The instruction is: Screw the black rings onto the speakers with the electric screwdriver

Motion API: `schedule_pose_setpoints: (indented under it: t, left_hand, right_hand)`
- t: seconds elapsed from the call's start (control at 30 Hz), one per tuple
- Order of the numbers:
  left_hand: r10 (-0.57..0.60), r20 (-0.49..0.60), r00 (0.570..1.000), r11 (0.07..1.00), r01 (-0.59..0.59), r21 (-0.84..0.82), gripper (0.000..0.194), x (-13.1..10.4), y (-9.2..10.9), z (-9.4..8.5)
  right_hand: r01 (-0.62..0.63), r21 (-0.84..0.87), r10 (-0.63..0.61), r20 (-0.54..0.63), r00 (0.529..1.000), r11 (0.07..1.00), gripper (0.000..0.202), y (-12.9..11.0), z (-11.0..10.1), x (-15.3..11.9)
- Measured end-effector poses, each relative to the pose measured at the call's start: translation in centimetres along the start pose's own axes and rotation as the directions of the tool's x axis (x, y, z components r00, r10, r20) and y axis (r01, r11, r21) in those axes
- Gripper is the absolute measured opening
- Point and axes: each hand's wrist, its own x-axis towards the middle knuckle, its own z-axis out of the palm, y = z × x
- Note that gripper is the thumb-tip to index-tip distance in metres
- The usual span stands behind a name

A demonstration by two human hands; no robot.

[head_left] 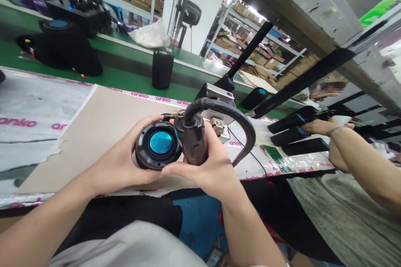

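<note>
Over the table my left hand (125, 158) is closed around a round black speaker (144, 150). Its end face has a shiny blue disc in the middle and small holes in the rim. Upright in the grip of my right hand (209, 171) is a black electric screwdriver (194, 146), with a thick cord (247, 125) looping from its top to the right. The screwdriver stands against the right side of the speaker, and its tip is hidden. My right thumb reaches to the speaker's lower edge. Just beyond my right hand sits a metal-fronted box (216, 96), perhaps a screw feeder.
Beneath my hands lies a cardboard sheet (103, 117). Another black speaker (163, 71) stands on the green belt (131, 69), with dark fabric parts at left. On the right, a co-worker's hand (316, 127) touches one of several lying speakers (290, 136). Slanting dark bars (300, 79) cross the upper right.
</note>
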Motion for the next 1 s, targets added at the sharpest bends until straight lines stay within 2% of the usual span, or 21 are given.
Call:
schedule_pose_setpoints:
  t: [0.23, 0.4, 0.53, 0.6, 0.7, 0.77, 0.83, 0.87, 0.9, 0.97, 1.0]
  left_hand:
    - [-0.051, -0.012, 0.999, 0.998, 0.051, -0.033, 0.098, -0.4, -0.6, 0.1]
    - [-0.114, -0.055, 0.992, 0.989, 0.108, -0.101, 0.118, -0.9, -0.5, 0.4]
    - [-0.043, -0.073, 0.996, 0.989, 0.032, -0.144, 0.136, -0.8, -0.9, 0.4]
    - [-0.027, -0.084, 0.996, 0.989, 0.014, -0.145, 0.128, -0.5, -1.0, 0.4]
    - [-0.015, -0.114, 0.993, 0.997, 0.006, -0.081, 0.091, -0.1, -0.8, 0.6]
    - [0.000, -0.161, 0.987, 1.000, 0.000, -0.002, 0.077, 0.1, -0.3, 0.9]
    - [-0.009, -0.195, 0.981, 0.998, 0.021, 0.060, 0.075, 0.2, 0.2, 1.1]
    - [-0.020, -0.199, 0.980, 0.997, 0.035, 0.070, 0.077, 0.2, 0.4, 1.1]
    - [-0.032, -0.197, 0.980, 0.997, 0.046, 0.069, 0.079, 0.1, 0.5, 1.1]
    - [-0.060, -0.185, 0.981, 0.997, 0.069, 0.044, 0.089, -0.2, 0.3, 0.8]
    - [-0.064, -0.174, 0.983, 0.996, 0.075, 0.056, 0.093, -0.4, 0.0, 0.4]
  right_hand:
    - [-0.082, -0.072, 0.080, -0.030, 0.996, 0.994, 0.075, -0.6, 0.2, -0.3]
    - [-0.075, -0.100, 0.075, -0.006, 0.997, 0.992, 0.066, -0.8, 0.4, -0.3]
    - [-0.131, 0.020, 0.130, 0.030, 0.991, 0.991, 0.073, -0.3, 0.3, -0.1]
    - [-0.144, 0.100, 0.139, 0.057, 0.989, 0.984, 0.077, 0.1, 0.3, -0.1]
    - [-0.131, 0.140, 0.121, 0.079, 0.989, 0.981, 0.076, 0.5, 0.1, -0.2]
    - [-0.139, 0.165, 0.132, 0.053, 0.990, 0.976, 0.072, 0.5, -0.5, -0.2]
    - [-0.082, 0.266, 0.109, -0.090, 0.990, 0.960, 0.058, 0.4, -1.4, -0.2]
    - [0.007, 0.335, 0.069, -0.214, 0.974, 0.942, 0.050, 0.4, -2.1, -0.2]
    - [0.130, 0.386, 0.020, -0.360, 0.933, 0.913, 0.047, 0.4, -2.8, -0.2]
    - [0.384, 0.394, -0.066, -0.621, 0.781, 0.835, 0.053, 0.2, -4.5, -0.1]
    - [0.468, 0.363, -0.094, -0.701, 0.706, 0.806, 0.058, 0.1, -5.4, -0.1]
